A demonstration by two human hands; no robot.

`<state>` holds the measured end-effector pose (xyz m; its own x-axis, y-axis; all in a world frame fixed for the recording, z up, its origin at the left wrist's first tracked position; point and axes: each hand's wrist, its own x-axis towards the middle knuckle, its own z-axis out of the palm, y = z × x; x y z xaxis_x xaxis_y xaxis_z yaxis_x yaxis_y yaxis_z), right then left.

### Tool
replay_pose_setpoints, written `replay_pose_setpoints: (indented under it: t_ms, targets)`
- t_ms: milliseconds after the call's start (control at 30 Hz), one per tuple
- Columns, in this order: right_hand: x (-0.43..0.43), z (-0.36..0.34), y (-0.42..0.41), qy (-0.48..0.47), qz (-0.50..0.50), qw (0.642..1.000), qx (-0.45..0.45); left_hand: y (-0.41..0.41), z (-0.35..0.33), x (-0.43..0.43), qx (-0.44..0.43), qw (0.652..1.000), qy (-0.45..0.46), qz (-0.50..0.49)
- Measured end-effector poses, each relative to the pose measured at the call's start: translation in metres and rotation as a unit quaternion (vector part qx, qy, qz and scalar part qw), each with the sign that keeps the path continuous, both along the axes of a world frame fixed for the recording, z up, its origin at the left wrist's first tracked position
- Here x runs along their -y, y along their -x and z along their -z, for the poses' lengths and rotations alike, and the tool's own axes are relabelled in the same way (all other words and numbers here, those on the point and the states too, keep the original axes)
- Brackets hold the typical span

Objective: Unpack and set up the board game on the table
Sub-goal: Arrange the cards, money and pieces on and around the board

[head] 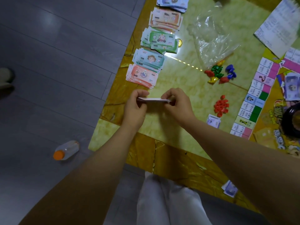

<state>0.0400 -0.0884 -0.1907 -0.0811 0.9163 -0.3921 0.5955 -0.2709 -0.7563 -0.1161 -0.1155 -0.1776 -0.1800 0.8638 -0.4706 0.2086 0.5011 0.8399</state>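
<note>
Banknote stack (152, 99) hangs edge-on over the table (178, 78), well left of the game board (253, 109). The left hand (135, 105) pinches one end and the right hand (177, 104) the other, fingers curled round it. Five sorted note piles (146, 62) lie farther left of the board; red houses (221, 106) and coloured tokens (218, 73) sit near its left edge

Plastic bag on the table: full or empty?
Nearly empty, it seems: the plastic bag lies flat and see-through, coloured pieces loose beside it.
</note>
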Motion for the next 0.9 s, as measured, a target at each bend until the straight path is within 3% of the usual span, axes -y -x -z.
replay_pose_setpoints:
  t_ms: [200, 533, 800, 900]
  targets:
    - [0.003, 0.013, 0.001, -0.04, 0.003, 0.999, -0.008, -0.016, 0.017, 0.006, -0.19, 0.979, -0.046, 0.052]
    - [-0.007, 0.015, 0.002, -0.03, 0.007, 1.0, -0.003, -0.011, 0.015, -0.005, -0.294, 0.954, -0.007, 0.061]
    - [-0.019, 0.011, 0.011, -0.007, 0.019, 0.999, -0.035, -0.013, 0.018, -0.014, -0.306, 0.941, 0.014, 0.145]
    - [-0.021, 0.005, 0.005, 0.016, -0.016, 1.0, -0.006, -0.009, 0.012, -0.018, -0.328, 0.926, 0.01, 0.188]
